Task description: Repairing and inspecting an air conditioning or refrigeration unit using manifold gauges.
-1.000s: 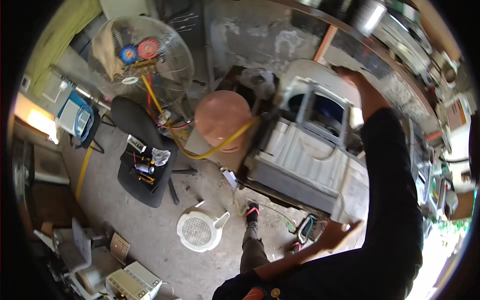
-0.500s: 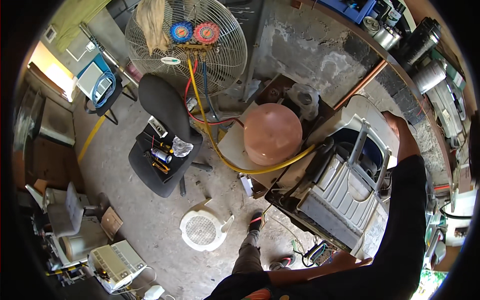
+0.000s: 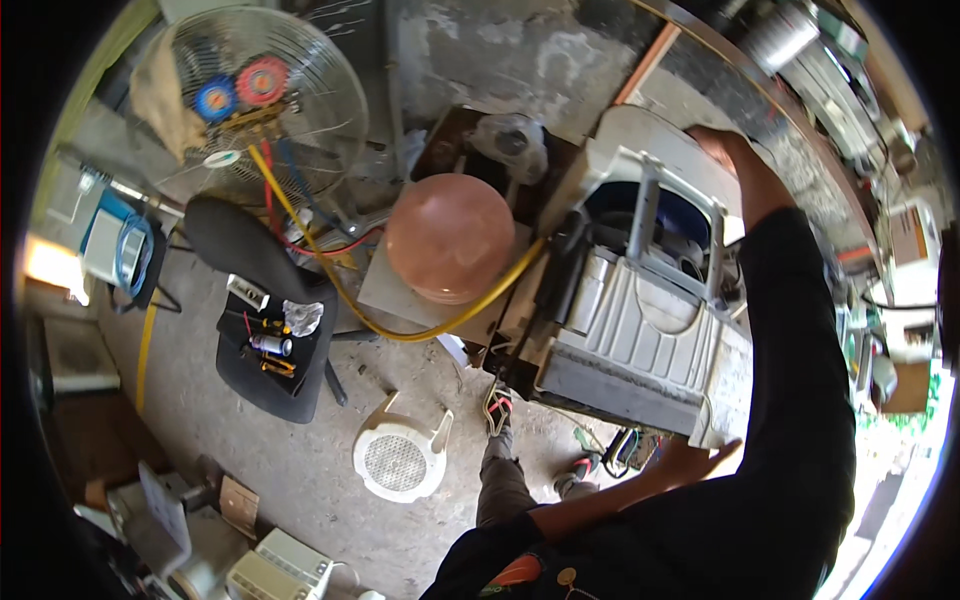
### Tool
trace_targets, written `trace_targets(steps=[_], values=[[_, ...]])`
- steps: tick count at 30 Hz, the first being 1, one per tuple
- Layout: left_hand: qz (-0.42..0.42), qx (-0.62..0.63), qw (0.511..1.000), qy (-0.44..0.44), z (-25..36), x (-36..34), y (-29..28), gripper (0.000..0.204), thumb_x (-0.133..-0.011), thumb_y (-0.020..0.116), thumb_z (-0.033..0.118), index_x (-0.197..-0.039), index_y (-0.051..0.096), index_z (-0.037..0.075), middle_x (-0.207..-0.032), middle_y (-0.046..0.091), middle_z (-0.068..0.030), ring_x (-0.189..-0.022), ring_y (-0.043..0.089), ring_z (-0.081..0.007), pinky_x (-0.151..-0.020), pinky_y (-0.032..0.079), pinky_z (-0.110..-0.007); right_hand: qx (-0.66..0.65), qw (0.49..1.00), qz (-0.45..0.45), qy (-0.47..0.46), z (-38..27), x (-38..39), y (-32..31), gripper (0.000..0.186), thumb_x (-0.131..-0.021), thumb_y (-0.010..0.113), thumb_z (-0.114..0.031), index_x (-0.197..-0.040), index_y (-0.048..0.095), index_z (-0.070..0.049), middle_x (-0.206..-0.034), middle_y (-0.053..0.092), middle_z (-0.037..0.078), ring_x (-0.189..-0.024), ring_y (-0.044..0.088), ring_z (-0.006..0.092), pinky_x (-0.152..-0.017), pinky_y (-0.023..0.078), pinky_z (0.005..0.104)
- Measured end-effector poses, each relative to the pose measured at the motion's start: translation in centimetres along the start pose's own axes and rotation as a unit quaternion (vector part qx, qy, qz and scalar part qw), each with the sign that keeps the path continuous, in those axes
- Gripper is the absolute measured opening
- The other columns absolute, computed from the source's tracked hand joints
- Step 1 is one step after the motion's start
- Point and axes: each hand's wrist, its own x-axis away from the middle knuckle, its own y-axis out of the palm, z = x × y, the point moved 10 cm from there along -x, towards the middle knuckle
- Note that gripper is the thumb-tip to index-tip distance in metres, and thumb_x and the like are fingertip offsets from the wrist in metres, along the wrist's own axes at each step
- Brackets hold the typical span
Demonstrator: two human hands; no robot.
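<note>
A dirty grey-white opened air conditioner point(image 3: 640, 345) stands at the right, with ribbed plastic, a grey frame and a dark blue round part inside its opening. My right hand point(image 3: 715, 152) grips its far right edge, the fingers partly hidden behind the pale panel. At the near corner my left hand point(image 3: 685, 462) holds the lower edge, one digit stretched out and the other fingers hidden. A yellow hose point(image 3: 425, 332) runs from the gauge manifold point(image 3: 250, 118) to the unit's left side. Close beside that side sits a reddish-brown round tank point(image 3: 450, 238).
A large wire fan point(image 3: 330, 110) stands behind the gauges. Screwdrivers, a can and foil lie on a black office chair point(image 3: 270, 385). On the floor is a white round plastic grille point(image 3: 400, 462). Wires and a circuit board point(image 3: 632, 450) lie by my feet. Shelving point(image 3: 840, 190) lines the right wall.
The view has turned to the right, so the chair, tank and air conditioner appear further left. Both my hands stay at the same edges of the unit.
</note>
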Motion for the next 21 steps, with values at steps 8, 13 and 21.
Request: trace_targets(steps=[8, 13, 21], values=[[-0.236, 0.116, 0.951, -0.161, -0.4, -0.3, 1.1, 0.061, -0.096, 0.044, 0.046, -0.137, 0.044, 0.001, -0.145, 0.037, -0.023, -0.129, 0.042, -0.0417, -0.104, 0.037, -0.047, 0.001, 0.997, 0.021, -0.071, 0.5, -0.6, -1.2, 0.054, -0.091, 0.041, -0.048, -0.128, 0.058, -0.012, -0.134, 0.054, 0.012, -0.122, 0.049, 0.0307, -0.102, 0.034, 0.0465], [-0.147, 0.046, 0.984, -0.085, 0.8, -0.4, 1.2, 0.055, -0.098, 0.041, 0.046, -0.127, 0.055, 0.002, -0.136, 0.05, -0.0206, -0.121, 0.051, -0.0378, -0.101, 0.04, -0.043, 0.139, 0.965, 0.136, -0.176, 0.6, -0.1, -5.0, 0.074, -0.091, 0.027, -0.07, -0.138, 0.049, -0.016, -0.141, 0.049, 0.009, -0.127, 0.046, 0.0339, -0.109, 0.027, 0.0549], [-0.22, 0.064, 0.96, -0.161, 0.7, -0.6, 2.0, 0.061, -0.099, 0.034, 0.052, -0.082, 0.066, 0.003, -0.07, 0.065, -0.0082, -0.054, 0.06, -0.0235, -0.047, 0.044, -0.031, 0.349, 0.803, 0.343, -0.342, 8.6, 26.0, -1.6, 0.054, -0.097, 0.042, -0.052, -0.135, 0.051, -0.016, -0.133, 0.055, 0.008, -0.123, 0.05, 0.0281, -0.107, 0.032, 0.048]])
